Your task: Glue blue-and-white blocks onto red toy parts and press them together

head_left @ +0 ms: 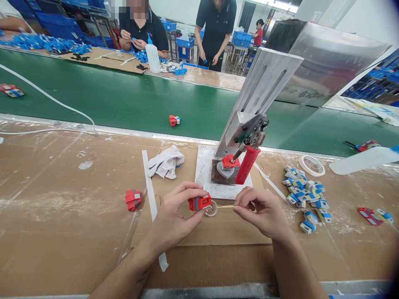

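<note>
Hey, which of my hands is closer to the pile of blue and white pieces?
Right. Your right hand, holding a thin stick, is left of the pile; your left hand, holding a red part, is farther left.

Worktop [71, 187]: brown, its glossy surface marked by scuffs and straight seams.
Green belt [124, 99]: stretched across the full view beyond the worktop, edged by a pale rail [124, 134].
Far worktop [215, 82]: set along the belt's other side, also brown.
Blue crates [60, 27]: stacked at the upper left.
Metal stands [230, 58]: placed further back, blue bins [242, 39] carried on them.
White wall [181, 9]: partly hidden.
Ceiling light [282, 5]: seen as a bright strip.
</note>
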Demonstrator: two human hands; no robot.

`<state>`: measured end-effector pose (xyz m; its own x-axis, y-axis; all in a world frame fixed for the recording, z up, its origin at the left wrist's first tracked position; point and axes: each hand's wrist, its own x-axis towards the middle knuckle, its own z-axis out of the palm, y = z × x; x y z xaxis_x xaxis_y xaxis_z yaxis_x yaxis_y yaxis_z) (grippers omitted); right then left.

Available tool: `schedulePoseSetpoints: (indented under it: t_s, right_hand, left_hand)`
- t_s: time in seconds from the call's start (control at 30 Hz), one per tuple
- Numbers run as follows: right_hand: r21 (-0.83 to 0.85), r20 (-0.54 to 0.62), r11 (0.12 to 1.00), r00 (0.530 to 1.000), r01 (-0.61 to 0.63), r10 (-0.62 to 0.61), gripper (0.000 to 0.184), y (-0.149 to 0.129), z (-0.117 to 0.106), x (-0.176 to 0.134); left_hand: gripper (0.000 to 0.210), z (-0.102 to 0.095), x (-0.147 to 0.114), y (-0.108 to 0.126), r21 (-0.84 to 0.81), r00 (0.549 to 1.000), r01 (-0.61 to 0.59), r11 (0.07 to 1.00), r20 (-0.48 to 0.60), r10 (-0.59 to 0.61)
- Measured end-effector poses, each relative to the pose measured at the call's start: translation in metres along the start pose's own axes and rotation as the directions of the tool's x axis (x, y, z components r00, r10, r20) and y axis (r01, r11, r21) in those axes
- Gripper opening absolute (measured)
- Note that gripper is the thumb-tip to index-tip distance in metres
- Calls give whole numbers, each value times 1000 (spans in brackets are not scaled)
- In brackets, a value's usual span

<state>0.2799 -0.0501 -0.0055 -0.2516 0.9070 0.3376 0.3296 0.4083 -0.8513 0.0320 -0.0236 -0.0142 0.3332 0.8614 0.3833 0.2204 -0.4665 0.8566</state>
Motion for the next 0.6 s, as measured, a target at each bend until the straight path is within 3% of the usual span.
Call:
schedulePoseSetpoints:
  t_s: [0.1, 0.17, 0.23, 0.3, 0.33, 0.4, 0.43, 0.47, 0.53, 0.57, 0.6]
  right_hand:
    - [-220, 221, 975, 975, 26, 24, 11, 4, 11, 3]
    - [-282, 320, 956, 947, 81, 14, 10, 5, 20, 6]
    - [-251, 375, 963, 927, 99, 2, 6, 3, 21, 7]
    - [-174, 340, 982, 940, 76, -13, 16, 0, 11, 7]
    - [-144, 256, 987, 966, 66, -27, 19, 0, 1, 5]
    - [-145, -70, 988, 995, 56, -67, 13, 0, -25, -3]
    - [-178, -276, 983, 956, 45, -94, 7, 1, -41, -11]
    - [-223, -461, 975, 879, 13, -118, 6, 2, -57, -20]
    - [-314, -663, 940, 740, -137, -114, 8, 4, -87, -47]
    - [-363, -680, 899, 729, -245, -76, 9, 5, -99, -63]
    - [-423, -655, 834, 756, -355, -10, 11, 7, -108, -80]
  left_hand:
    - [25, 0, 1, 0, -6, 1000, 11, 1000, 4, -11]
    - [24, 0, 1, -1, -5, 1000, 29, 1000, 11, -29]
    - [23, 1, 0, -3, -10, 999, 46, 999, 16, -46]
    - [21, 0, -1, -9, -20, 997, 70, 997, 18, -69]
    - [21, 0, -3, -13, -23, 997, 82, 996, 17, -81]
    - [22, -3, -6, -22, -19, 994, 107, 994, 10, -107]
    - [23, -4, -7, -26, -16, 993, 115, 993, 4, -115]
    - [27, -6, -8, -30, -19, 992, 123, 992, -1, -123]
    - [36, -8, -10, -33, -60, 990, 137, 989, -19, -139]
    - [39, -9, -10, -32, -99, 988, 148, 984, -30, -151]
    - [40, -9, -10, -29, -142, 983, 170, 975, -47, -178]
